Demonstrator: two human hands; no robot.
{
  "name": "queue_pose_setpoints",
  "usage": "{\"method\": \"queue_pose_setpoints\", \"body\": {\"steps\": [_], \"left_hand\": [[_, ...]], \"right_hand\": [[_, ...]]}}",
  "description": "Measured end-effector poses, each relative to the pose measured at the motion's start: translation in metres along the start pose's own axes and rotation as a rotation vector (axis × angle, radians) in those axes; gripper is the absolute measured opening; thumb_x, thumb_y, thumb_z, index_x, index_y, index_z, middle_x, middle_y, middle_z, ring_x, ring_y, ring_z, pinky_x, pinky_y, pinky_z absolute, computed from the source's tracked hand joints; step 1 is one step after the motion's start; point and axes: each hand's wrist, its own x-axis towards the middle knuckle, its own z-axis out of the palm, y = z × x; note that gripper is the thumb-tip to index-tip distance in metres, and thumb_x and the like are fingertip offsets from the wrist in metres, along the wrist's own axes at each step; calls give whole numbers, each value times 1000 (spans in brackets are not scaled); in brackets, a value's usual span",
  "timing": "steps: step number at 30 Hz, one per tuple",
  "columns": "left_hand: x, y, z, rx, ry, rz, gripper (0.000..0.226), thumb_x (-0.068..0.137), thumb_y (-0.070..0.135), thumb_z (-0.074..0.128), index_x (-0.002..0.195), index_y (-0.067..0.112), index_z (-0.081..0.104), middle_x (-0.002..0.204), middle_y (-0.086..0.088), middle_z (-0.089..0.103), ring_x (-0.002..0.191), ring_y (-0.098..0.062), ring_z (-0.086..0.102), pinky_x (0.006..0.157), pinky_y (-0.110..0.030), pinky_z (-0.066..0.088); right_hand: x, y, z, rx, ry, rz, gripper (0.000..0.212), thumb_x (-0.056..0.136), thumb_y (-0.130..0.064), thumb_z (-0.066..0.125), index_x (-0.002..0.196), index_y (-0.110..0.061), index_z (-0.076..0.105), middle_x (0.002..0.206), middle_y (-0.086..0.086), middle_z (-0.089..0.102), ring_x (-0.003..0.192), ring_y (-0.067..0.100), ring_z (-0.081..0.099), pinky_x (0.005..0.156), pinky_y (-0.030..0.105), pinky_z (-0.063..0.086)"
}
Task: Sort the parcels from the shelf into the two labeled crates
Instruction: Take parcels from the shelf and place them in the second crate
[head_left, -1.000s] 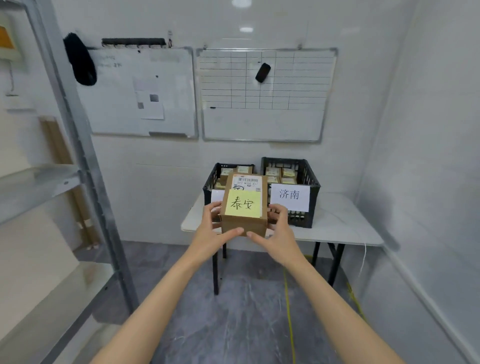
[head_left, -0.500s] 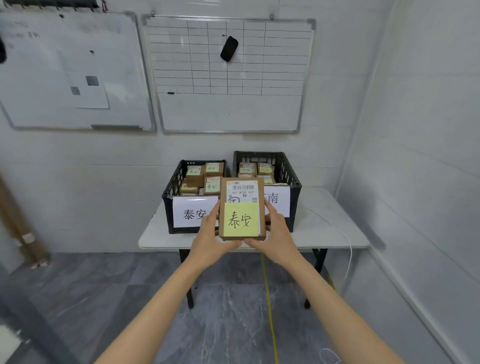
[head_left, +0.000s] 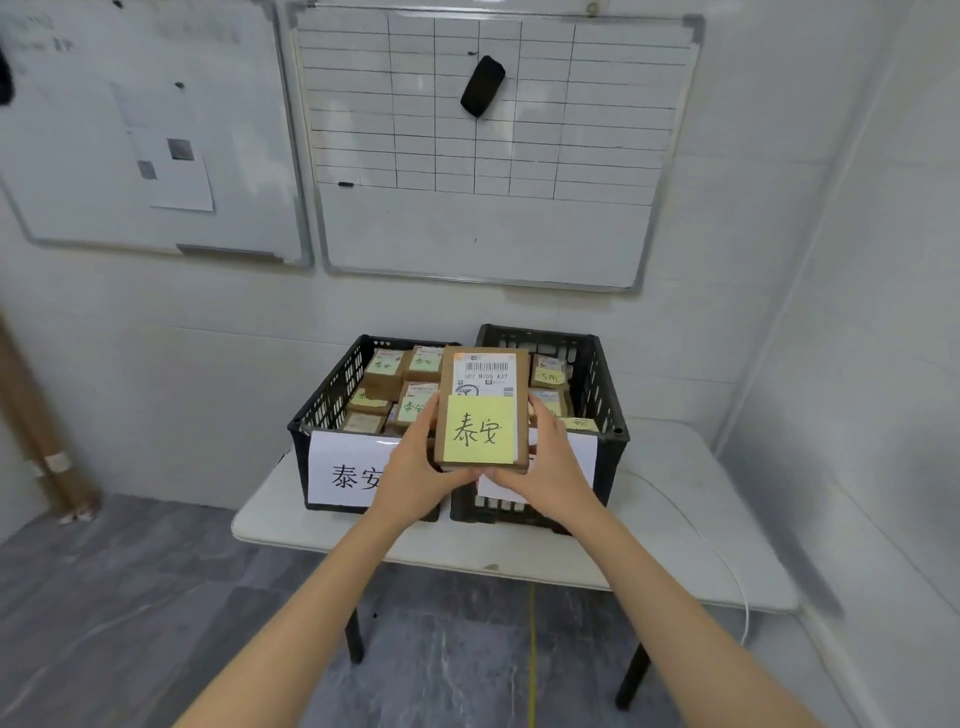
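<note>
While both hands hold it up in the head view, the brown parcel (head_left: 483, 410) is gripped between them, its top face turned to the camera. The left hand (head_left: 415, 467) has its fingers (head_left: 423, 415) curled along the parcel's left edge and its thumb under the near edge. The right hand (head_left: 550, 467) mirrors this, with its fingers (head_left: 540, 415) on the right edge. Between the two sets of fingers, a yellow sticky note (head_left: 479, 430) with handwritten characters covers the lower half of the parcel, and a white barcode label (head_left: 485, 371) sits above it. Behind the fingers, two black crates stand touching side by side on a white table (head_left: 675, 519), and the parcel appears in front of the seam where they meet. To the left of the fingers, the left crate (head_left: 322, 410) carries a white paper sign (head_left: 343, 473) with printed characters, partly hidden by the left hand, and holds small boxes (head_left: 384, 364) with yellow notes. To the right of them, the right crate (head_left: 597, 384) holds similar boxes (head_left: 548, 371), and its front sign is mostly hidden. Well above the fingers, a gridded whiteboard (head_left: 488, 156) with a black eraser (head_left: 482, 85) hangs on the wall beside a second whiteboard (head_left: 130, 130).
</note>
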Motion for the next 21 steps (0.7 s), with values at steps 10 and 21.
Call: {"method": "queue_pose_setpoints", "body": {"steps": [10, 21], "left_hand": [[62, -65, -10, 120, 60, -45, 107, 71, 38, 84, 153, 39, 14, 142, 11, 49, 123, -12, 53, 96, -40, 50], [170, -180, -74, 121, 61, -147, 96, 73, 23, 84, 143, 53, 26, 139, 12, 53, 119, -5, 55, 93, -37, 54]], "right_hand": [[97, 34, 48, 38, -154, -15, 107, 71, -36, 86, 154, -32, 18, 148, -1, 38, 138, 16, 32, 108, 38, 34], [232, 47, 129, 35, -305, 29, 116, 71, -46, 83, 155, -38, 4, 155, -1, 28, 141, 18, 34, 115, 44, 35]]}}
